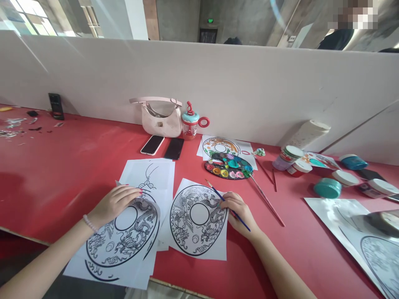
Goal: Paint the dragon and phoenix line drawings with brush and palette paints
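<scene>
My left hand [116, 203], with a beaded bracelet at the wrist, grips the upper edge of a sheet of paper [114, 238] printed with a ring of dragon and phoenix line art. This sheet overlaps another printed sheet [163, 174] with knot-like lines at its top. Between my right fingers [238, 207] is a thin blue paintbrush [232, 209], its tip pointing up and left. That hand rests at the right edge of a smaller sheet [199, 249] bearing a similar uncoloured ring. Beyond it lies a dark paint palette [229, 166] holding several colours.
A red-handled brush [268, 201] leans on the palette. Behind are a partly coloured drawing [249, 149], two phones [152, 144], a pink handbag [162, 122] and a cup [190, 122]. Several paint jars [327, 189] stand right, near another printed sheet [330, 220]. A white partition [249, 83] borders the red table.
</scene>
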Action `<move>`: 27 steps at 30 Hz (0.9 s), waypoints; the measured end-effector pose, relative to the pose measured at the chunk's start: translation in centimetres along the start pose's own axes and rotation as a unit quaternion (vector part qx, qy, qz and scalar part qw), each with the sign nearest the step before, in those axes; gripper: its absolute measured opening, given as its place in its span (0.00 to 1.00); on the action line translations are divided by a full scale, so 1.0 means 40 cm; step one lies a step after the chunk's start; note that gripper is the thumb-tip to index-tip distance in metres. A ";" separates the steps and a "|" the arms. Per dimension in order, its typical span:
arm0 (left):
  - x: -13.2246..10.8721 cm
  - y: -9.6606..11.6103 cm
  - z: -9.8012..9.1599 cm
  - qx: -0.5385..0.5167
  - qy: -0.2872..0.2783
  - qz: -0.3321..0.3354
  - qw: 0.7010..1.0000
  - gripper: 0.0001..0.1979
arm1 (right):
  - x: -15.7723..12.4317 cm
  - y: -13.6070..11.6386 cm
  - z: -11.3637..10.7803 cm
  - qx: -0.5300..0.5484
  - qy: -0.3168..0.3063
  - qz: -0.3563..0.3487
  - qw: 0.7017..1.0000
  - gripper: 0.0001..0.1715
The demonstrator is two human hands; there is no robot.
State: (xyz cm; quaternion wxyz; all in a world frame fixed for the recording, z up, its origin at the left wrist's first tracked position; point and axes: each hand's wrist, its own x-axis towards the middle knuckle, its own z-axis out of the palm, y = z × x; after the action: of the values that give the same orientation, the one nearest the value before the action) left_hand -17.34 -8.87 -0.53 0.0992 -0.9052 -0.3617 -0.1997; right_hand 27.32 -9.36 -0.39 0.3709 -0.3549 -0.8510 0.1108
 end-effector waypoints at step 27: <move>0.124 0.056 -0.002 0.010 -0.141 -0.045 0.989 0.25 | -0.008 -0.014 -0.009 -0.048 -0.156 0.064 0.984 0.26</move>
State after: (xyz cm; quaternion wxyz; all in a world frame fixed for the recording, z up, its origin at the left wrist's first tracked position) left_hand -12.52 -7.45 1.62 0.0467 -0.9060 -0.4146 -0.0708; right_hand 27.44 -10.02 -0.07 0.2082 -0.4041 -0.8784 0.1474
